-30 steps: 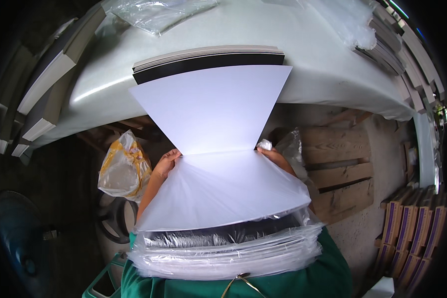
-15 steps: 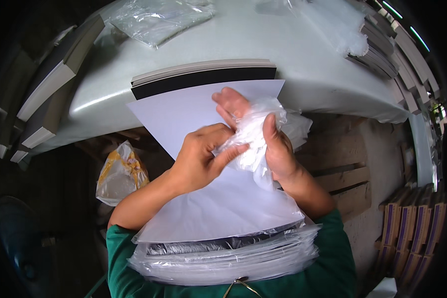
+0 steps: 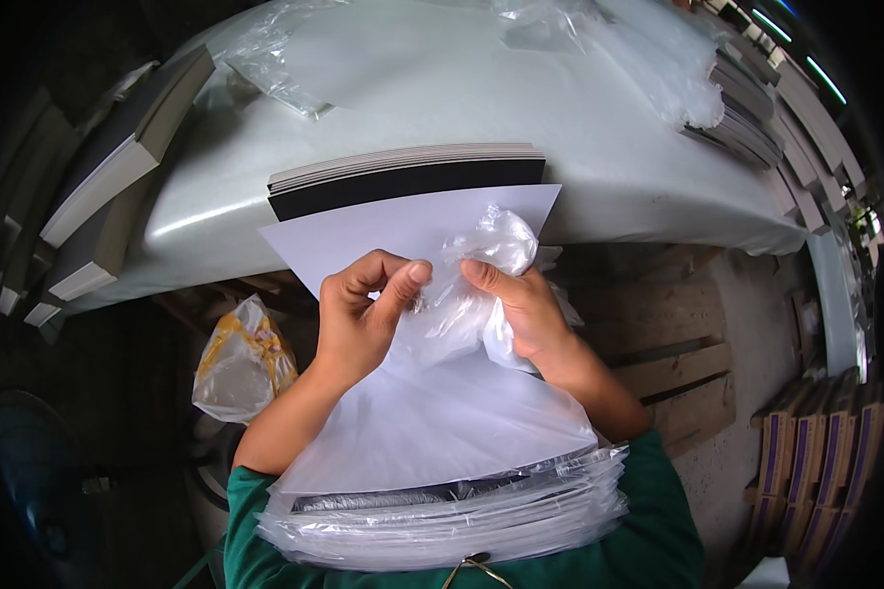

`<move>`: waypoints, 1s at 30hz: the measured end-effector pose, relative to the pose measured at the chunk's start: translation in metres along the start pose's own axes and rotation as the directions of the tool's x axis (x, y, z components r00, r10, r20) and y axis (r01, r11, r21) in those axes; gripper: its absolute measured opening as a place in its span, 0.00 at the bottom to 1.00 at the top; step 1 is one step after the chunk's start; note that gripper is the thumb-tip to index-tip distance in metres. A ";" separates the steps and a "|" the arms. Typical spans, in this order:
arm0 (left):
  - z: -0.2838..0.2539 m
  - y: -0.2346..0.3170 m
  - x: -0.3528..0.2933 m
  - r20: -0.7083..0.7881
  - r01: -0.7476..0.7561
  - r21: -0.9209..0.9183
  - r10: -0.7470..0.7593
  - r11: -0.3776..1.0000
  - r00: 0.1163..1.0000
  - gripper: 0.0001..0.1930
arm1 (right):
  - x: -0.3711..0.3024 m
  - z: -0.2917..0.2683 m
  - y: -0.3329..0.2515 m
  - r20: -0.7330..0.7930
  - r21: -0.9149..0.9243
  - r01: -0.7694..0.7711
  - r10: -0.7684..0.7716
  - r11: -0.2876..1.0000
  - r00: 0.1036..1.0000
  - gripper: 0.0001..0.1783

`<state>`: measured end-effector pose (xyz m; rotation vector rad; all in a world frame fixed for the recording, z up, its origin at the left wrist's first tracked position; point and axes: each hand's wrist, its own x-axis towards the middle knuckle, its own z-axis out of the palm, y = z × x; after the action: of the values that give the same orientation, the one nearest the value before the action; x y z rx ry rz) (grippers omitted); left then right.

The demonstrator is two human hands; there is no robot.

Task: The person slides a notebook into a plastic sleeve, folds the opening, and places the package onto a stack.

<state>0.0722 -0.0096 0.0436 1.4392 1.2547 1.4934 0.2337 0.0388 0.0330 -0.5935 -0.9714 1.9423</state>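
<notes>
A crumpled clear plastic bag (image 3: 452,319) is stretched between my two hands, above a white sheet (image 3: 363,236). My left hand (image 3: 363,309) is closed, thumb against curled fingers, pinching the bag's edge. On the other side my right hand (image 3: 525,304) grips the bunched plastic, its thumb pointing inward; its other fingers are mostly hidden behind the film. Against my body lies a stack of clear plastic sleeves (image 3: 442,530), with a white sheet under film on top. The upper white sheet leans over a stack of black-faced boards (image 3: 413,182) at the table's near edge.
The table (image 3: 442,88) has a pale glossy cover. Loose clear film (image 3: 275,79) lies on its far left, and thick board stacks (image 3: 108,167) stand left. More boards (image 3: 742,113) sit right. A plastic bag with yellow tape (image 3: 246,358) hangs at left; wooden slats (image 3: 688,393) and cartons (image 3: 805,442) are right.
My right hand's fingers have come in from spread to curled around the plastic. My left hand has moved slightly left, drawing the film out between the hands.
</notes>
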 end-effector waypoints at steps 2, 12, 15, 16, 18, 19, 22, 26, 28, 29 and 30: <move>-0.003 -0.002 0.000 0.041 0.016 -0.034 -0.015 0.999 0.999 0.10 | 0.002 0.003 0.003 -0.004 0.002 0.048 -0.048 0.999 0.999 0.15; -0.002 -0.002 -0.001 0.002 -0.015 -0.016 0.015 1.000 1.000 0.11 | 0.003 0.001 0.004 0.026 0.020 0.050 -0.050 0.999 0.998 0.15; -0.009 -0.007 0.001 0.042 -0.029 0.144 0.023 0.989 0.999 0.12 | 0.003 0.000 0.005 0.015 0.041 -0.005 0.004 0.999 1.000 0.17; -0.011 -0.009 0.001 0.052 -0.030 0.230 0.019 0.973 0.998 0.13 | 0.001 -0.006 0.008 0.051 0.082 -0.029 0.025 0.996 0.998 0.20; -0.012 -0.013 0.006 0.038 -0.024 0.040 0.022 0.999 0.999 0.12 | -0.002 -0.010 0.007 0.146 0.106 -0.075 0.059 0.992 0.987 0.19; -0.012 -0.014 0.011 0.034 -0.022 -0.057 0.024 0.998 0.999 0.12 | -0.004 -0.010 0.004 0.203 0.087 -0.094 0.075 0.992 0.976 0.15; -0.029 -0.013 0.013 0.308 0.349 -0.651 -0.185 0.674 0.933 0.12 | -0.008 -0.032 -0.006 0.384 -0.076 0.013 0.017 0.997 0.923 0.11; -0.018 -0.011 -0.017 0.830 0.274 -0.005 -0.149 0.962 0.537 0.11 | -0.010 -0.031 -0.030 0.268 0.152 0.022 -0.063 0.988 0.961 0.10; -0.024 -0.011 -0.011 0.856 0.251 -0.074 -0.067 0.965 0.512 0.09 | -0.019 -0.048 -0.048 0.292 -0.219 0.097 -0.029 0.971 0.956 0.11; -0.039 -0.007 -0.002 0.713 0.339 -0.271 -0.049 0.901 0.699 0.08 | -0.023 -0.060 -0.050 0.351 -0.525 0.243 -0.053 0.815 0.935 0.12; -0.051 -0.013 -0.002 0.652 0.432 -0.425 -0.062 0.795 0.756 0.09 | -0.027 -0.055 -0.056 0.486 -0.682 0.375 0.005 0.628 0.874 0.17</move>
<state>0.0203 -0.0167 0.0353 1.1374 0.5106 0.9482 0.3137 0.0562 0.0469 -0.4566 -2.1254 1.4155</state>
